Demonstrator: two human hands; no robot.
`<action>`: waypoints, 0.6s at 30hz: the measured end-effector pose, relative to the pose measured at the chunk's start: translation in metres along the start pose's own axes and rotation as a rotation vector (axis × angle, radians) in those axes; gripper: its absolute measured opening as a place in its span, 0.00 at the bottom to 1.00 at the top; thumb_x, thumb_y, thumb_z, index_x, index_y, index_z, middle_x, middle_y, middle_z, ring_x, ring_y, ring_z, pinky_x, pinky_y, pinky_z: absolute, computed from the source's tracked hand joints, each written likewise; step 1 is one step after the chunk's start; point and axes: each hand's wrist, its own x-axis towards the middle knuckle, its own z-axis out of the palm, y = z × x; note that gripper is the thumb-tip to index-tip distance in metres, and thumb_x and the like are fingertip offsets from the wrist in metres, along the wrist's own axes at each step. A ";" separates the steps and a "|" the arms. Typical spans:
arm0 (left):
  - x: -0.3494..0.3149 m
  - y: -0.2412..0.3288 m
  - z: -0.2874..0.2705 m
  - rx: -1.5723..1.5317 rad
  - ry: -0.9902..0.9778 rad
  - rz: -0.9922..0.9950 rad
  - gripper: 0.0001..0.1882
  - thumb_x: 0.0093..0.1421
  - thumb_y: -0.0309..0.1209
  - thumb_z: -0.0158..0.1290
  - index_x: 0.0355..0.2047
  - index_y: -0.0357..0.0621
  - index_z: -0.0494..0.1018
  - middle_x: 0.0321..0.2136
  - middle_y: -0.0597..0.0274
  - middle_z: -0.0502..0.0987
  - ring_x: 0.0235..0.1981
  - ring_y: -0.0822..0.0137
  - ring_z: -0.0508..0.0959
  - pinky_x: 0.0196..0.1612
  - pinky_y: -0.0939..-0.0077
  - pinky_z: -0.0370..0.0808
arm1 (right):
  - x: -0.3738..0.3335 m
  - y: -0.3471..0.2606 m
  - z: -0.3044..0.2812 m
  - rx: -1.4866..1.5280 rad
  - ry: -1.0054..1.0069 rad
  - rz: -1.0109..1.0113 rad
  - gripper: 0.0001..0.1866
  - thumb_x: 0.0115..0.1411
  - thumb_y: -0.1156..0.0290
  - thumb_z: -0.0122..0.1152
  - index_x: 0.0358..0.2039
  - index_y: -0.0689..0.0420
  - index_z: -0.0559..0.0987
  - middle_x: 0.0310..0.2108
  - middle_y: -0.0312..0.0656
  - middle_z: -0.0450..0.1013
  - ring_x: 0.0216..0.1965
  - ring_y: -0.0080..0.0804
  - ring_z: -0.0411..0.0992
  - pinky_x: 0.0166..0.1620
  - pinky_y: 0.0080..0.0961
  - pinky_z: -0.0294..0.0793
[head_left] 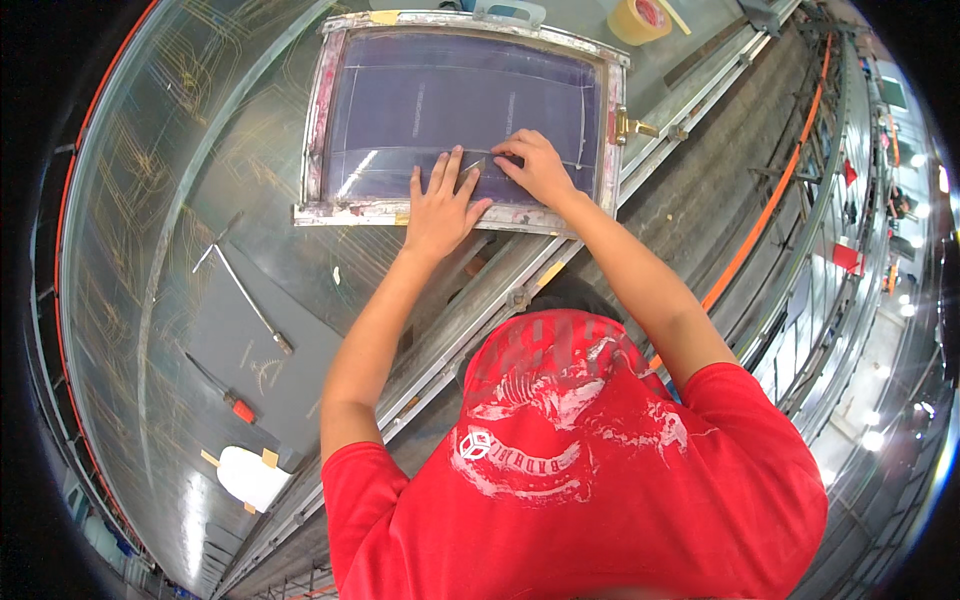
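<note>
Framed screen [460,100]: long axis left-to-right, beneath both hands [438,212].

Bright glare spots, bowed edges.

Smooth glossy screen [465,85], rough stained metal-looking frame [350,213], matt cloth shirt [620,530]; glossy tabletop [265,150]

Arched lettering [535,462] on red shirt [610,530], faint illegible print [419,115] on framed screen [465,85]
</note>
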 end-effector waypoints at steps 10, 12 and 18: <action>-0.003 0.018 0.006 -0.016 -0.060 -0.038 0.36 0.63 0.53 0.50 0.61 0.36 0.66 0.56 0.53 0.68 0.55 0.55 0.68 0.55 0.53 0.63 | 0.003 0.003 0.008 -0.051 0.035 -0.031 0.06 0.54 0.71 0.66 0.32 0.56 0.83 0.32 0.42 0.74 0.40 0.43 0.72 0.44 0.38 0.70; -0.002 0.021 0.003 -0.012 -0.075 -0.052 0.37 0.63 0.54 0.49 0.61 0.37 0.65 0.56 0.53 0.68 0.55 0.56 0.68 0.54 0.53 0.64 | 0.003 0.004 0.009 -0.057 0.036 -0.040 0.05 0.54 0.71 0.66 0.32 0.56 0.82 0.32 0.41 0.74 0.39 0.43 0.72 0.43 0.38 0.70; 0.002 0.031 0.005 0.000 -0.072 -0.113 0.39 0.62 0.58 0.48 0.60 0.37 0.66 0.55 0.53 0.68 0.53 0.56 0.69 0.51 0.51 0.63 | -0.001 0.005 0.013 -0.114 0.047 -0.037 0.05 0.54 0.69 0.65 0.31 0.54 0.82 0.33 0.38 0.74 0.40 0.40 0.71 0.42 0.37 0.67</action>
